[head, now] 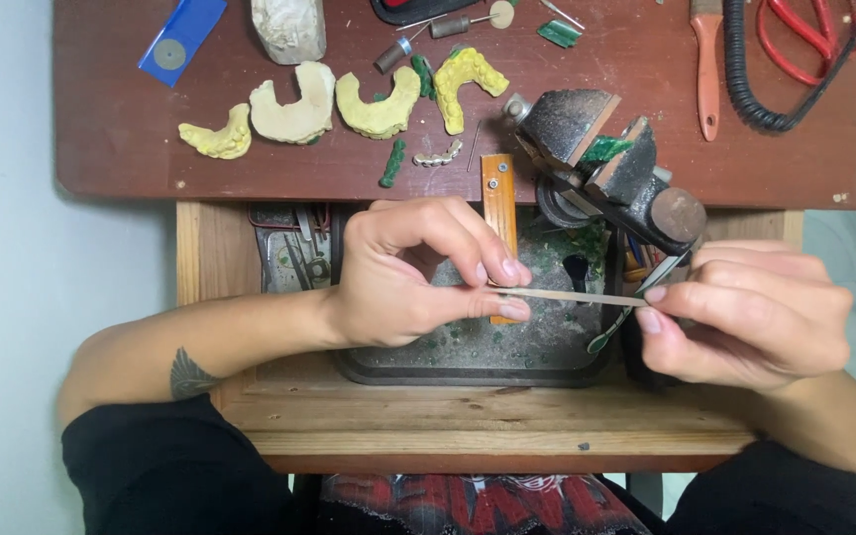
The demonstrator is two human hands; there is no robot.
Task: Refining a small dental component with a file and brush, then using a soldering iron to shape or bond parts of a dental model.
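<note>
Head view, grip: both hands are pinching one thin pale strip (pixel 572 295), an end each, and holding it level over an open wooden drawer (pixel 250 396).
Left hand (pixel 418 272): thumb and forefinger are closing on the strip's left end; the other fingers are curling above it.
Right hand (pixel 745 312): thumb and forefinger tips are clamping the right end; a slim green-tipped tool (pixel 636 302) seems tucked in the same hand, though how it is held I cannot tell.
Strip, handling: judging by its thinness it is very light and flexible, likely to bow or crease if pushed endways; the flat narrow faces are offering little purchase, so end pinches with slight tension look like the sound hold.
Strip, surface: matt, beige-grey, straight-edged; paper, abrasive or metal I cannot tell.
Below: a dark tray (pixel 468 362) is sitting in the drawer, dusted with green crumbs and grey grit.
Just beyond: a small dark bench vise (pixel 606 163) is gripping a green lump, beside an orange wooden peg (pixel 498 198).
Tabletop (pixel 131 149): reddish-brown, scuffed.
On it: four yellow and cream dental casts (pixel 349 99), chalky and arch-shaped; a short metal tooth row (pixel 438 156); green wax pieces (pixel 392 163); a blue card (pixel 180 35); a coiled black cord (pixel 745 69); red-handled scissors (pixel 804 40).
</note>
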